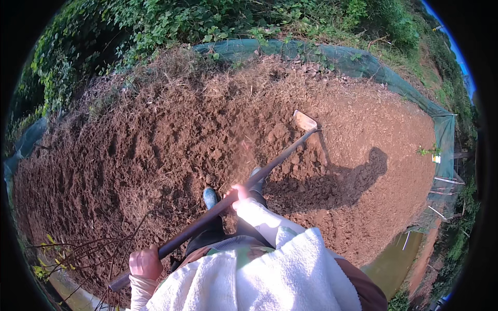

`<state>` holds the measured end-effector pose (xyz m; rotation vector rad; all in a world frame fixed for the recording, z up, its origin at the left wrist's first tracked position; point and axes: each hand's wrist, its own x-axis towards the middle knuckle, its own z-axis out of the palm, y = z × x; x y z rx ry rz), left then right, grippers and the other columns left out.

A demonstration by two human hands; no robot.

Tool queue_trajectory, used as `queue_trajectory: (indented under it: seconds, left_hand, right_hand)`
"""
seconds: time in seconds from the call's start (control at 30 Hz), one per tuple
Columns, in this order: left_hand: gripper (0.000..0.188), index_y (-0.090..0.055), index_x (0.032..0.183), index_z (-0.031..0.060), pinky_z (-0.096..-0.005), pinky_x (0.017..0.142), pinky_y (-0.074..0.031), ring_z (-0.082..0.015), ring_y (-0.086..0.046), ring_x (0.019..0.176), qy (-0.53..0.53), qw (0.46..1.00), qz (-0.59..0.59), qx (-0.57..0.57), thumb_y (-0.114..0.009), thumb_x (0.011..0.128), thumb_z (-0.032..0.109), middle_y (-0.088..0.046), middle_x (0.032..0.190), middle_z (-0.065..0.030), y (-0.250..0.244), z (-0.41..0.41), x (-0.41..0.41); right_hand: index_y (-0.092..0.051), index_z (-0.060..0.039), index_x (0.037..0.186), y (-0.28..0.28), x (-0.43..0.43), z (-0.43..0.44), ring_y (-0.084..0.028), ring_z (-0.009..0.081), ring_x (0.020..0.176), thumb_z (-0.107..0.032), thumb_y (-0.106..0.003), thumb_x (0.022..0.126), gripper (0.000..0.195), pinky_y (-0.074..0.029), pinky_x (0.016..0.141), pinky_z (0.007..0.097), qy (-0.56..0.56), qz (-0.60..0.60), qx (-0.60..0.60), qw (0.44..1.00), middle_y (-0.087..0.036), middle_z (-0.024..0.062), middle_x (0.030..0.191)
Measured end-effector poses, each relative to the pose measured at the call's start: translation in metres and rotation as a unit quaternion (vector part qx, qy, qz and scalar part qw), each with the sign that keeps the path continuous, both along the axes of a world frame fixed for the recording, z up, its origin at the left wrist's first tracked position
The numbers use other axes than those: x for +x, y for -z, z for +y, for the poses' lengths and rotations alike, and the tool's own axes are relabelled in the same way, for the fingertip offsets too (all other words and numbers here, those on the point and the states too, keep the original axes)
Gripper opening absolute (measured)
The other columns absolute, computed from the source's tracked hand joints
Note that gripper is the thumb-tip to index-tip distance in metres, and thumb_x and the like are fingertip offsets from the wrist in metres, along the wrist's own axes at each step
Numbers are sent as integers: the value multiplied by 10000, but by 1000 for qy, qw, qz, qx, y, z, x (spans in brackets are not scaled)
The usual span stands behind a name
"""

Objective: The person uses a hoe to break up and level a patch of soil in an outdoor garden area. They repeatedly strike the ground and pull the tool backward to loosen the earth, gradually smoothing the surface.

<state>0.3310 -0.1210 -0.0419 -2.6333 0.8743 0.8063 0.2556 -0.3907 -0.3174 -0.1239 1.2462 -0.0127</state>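
A long-handled hoe (202, 222) slants across my front from lower left to upper right. Near the rear end of its handle, my left hand (146, 262) is wrapped around it. Farther along the handle, about its middle, my right hand (240, 194) grips it too. The pale, soil-marked metal blade (305, 121) is at the far end, over the border between broken clods (280, 134) and smoother ground (369, 116). I cannot tell whether the blade touches the soil. Below the handle are my boots, one blue (210, 197) and the other (256, 175) partly hidden by the handle.
Green netting (346, 58) borders the plot at the back and right, with dense vines (163, 23) beyond. Dry grass (233, 83) lies along the back edge. Bare twigs (89, 248) reach in at lower left. Murky water (393, 260) lies at lower right. A white towel (272, 276) drapes over me.
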Motion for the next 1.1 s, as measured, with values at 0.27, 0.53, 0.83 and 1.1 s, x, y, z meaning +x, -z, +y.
queue_trajectory:
  seconds: [0.27, 0.53, 0.83, 1.1]
  left_hand:
    - [61, -534, 648, 70, -344, 483, -442, -239, -569, 485, 29, 997, -71, -21, -573, 615, 37, -551, 518, -97, -5, -14, 32]
    - [61, -538, 682, 90, -274, 457, -426, -169, -563, 467, 40, 997, -63, 3, -589, 660, 63, -564, 542, -63, -19, -18, 12]
    - [75, -520, 657, 99, -265, 454, -409, -144, -529, 447, 19, 983, -169, 64, -591, 682, 89, -545, 548, -45, -53, -4, 5]
    - [80, -510, 661, 72, -303, 456, -441, -193, -564, 479, -6, 990, -137, 2, -585, 639, 56, -556, 559, -74, -18, -9, -23]
  right_hand:
    - [-428, -33, 725, -14, 38, -16, -495, 280, 563, -110, -505, 720, 109, -448, 613, 420, -30, -22, -14, 999, -471, 116, 574]
    - [-427, -47, 680, -15, 19, -15, -477, 262, 529, -87, -508, 721, 98, -445, 563, 419, 35, -64, -17, 997, -461, 101, 565]
    - [-424, -34, 650, -61, 47, 11, -468, 245, 567, -89, -554, 691, 147, -442, 596, 373, 73, -138, -1, 988, -453, 100, 592]
    - [-417, -54, 689, -39, 36, -14, -444, 216, 509, -88, -544, 693, 132, -435, 535, 375, 40, -108, -24, 993, -416, 60, 556]
